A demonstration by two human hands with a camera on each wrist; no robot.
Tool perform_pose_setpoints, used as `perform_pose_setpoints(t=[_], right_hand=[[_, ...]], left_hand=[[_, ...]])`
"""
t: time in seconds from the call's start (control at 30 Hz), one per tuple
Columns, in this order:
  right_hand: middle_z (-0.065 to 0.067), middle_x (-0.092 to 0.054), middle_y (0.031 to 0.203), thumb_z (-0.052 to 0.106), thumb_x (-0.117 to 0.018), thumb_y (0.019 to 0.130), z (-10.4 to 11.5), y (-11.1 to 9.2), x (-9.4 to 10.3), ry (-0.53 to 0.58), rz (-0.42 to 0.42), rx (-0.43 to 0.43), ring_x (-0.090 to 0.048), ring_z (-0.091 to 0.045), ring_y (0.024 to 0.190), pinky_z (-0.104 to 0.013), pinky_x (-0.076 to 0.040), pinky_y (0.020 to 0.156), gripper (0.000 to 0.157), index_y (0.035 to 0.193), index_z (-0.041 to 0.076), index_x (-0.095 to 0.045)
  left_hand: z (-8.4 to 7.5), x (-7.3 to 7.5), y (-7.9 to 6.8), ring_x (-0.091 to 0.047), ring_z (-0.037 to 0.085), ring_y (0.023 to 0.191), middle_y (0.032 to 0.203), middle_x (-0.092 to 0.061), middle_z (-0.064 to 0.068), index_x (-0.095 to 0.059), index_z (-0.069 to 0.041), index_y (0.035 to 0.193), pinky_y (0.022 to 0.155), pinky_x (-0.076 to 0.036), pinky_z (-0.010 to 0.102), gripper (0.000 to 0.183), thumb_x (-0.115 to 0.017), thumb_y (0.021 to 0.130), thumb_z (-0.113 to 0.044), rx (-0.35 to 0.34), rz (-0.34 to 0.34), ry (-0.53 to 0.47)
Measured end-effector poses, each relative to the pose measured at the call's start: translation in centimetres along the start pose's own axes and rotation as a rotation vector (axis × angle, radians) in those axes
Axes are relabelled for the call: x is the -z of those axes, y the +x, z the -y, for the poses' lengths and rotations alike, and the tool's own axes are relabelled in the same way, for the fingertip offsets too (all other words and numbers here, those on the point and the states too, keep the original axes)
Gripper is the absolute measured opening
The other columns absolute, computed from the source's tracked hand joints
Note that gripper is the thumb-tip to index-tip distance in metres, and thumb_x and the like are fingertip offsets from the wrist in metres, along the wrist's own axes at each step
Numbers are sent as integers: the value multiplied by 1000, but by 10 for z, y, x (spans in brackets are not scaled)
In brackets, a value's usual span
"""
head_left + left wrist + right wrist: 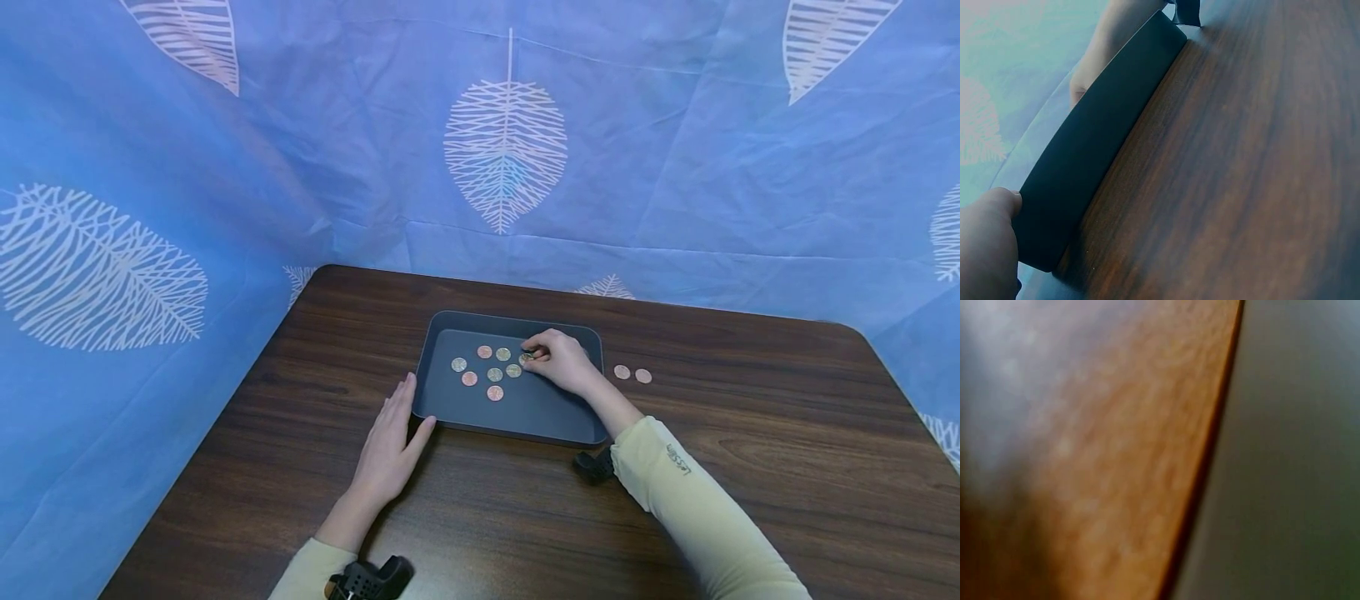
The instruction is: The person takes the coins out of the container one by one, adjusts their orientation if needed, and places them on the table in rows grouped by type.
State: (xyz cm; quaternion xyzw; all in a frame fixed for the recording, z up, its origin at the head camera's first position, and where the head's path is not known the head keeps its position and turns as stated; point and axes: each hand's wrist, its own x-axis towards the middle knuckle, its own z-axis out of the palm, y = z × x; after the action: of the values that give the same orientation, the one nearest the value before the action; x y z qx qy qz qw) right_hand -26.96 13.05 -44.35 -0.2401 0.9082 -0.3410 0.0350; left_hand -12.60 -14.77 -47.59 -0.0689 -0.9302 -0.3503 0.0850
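Observation:
A dark grey tray [551, 418] lies on the table with several copper and brass-coloured coins [494, 375] spread flat on its floor. My left hand [386, 450] is at the tray's front left corner, fingers straight along the left side and thumb at the front wall. In the left wrist view that thumb [1000, 203] touches the tray's outer wall [1094, 131]. Over the right part of the tray, my right hand [561, 362] pinches a coin [528, 356] between thumb and fingers, beside the other coins. The right wrist view is blurred and shows no fingers.
Two copper coins [632, 373] lie on the dark wooden table [787, 417] to the right of the tray. A blue cloth with white leaf prints [645, 150] hangs behind the table and along its left side.

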Motion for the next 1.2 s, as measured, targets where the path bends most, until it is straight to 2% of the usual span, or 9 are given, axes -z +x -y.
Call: perform_pose_setpoints(t=[0.33,0.53,0.8,0.97,1.2], right_hand=[[-9,-58,90,8,-71,85,0,1,-1,-46,23,4,-54,-18,77,-32,-47,66,22,104,-2,-71],[-8,-58,87,8,-70,86,1,6,2,-43,88,-11,-54,-18,75,-33,-47,68,16,99,-1,-67],[-9,-57,87,6,-67,88,6,10,6,-47,177,-13,-52,-19,76,-35,-46,71,17,100,-4,-62],[-9,-58,87,6,-68,88,7,9,7,-32,172,-9,-53,-19,77,-36,-47,72,18,102,-5,-61],[-7,-57,85,9,-69,88,5,8,6,-59,162,-44,-53,-20,76,-35,-46,71,16,98,-2,-62]], left_hand=[[0,0,0,-18,20,143,157,-20,4,-18,-11,153,115,-16,42,67,-45,100,-42,-2,4,2],[0,0,0,-19,22,143,157,-21,6,-20,-9,153,115,-17,43,67,-46,100,-41,-1,1,5],[0,0,0,-18,21,143,157,-21,5,-19,-10,153,115,-16,42,66,-46,100,-40,8,6,6],[1,0,0,-18,21,143,157,-20,5,-19,-10,153,115,-16,42,67,-42,101,-44,-1,1,3],[-1,0,0,-18,20,143,157,-20,4,-19,-10,153,115,-16,42,68,-42,100,-45,0,5,-2]])
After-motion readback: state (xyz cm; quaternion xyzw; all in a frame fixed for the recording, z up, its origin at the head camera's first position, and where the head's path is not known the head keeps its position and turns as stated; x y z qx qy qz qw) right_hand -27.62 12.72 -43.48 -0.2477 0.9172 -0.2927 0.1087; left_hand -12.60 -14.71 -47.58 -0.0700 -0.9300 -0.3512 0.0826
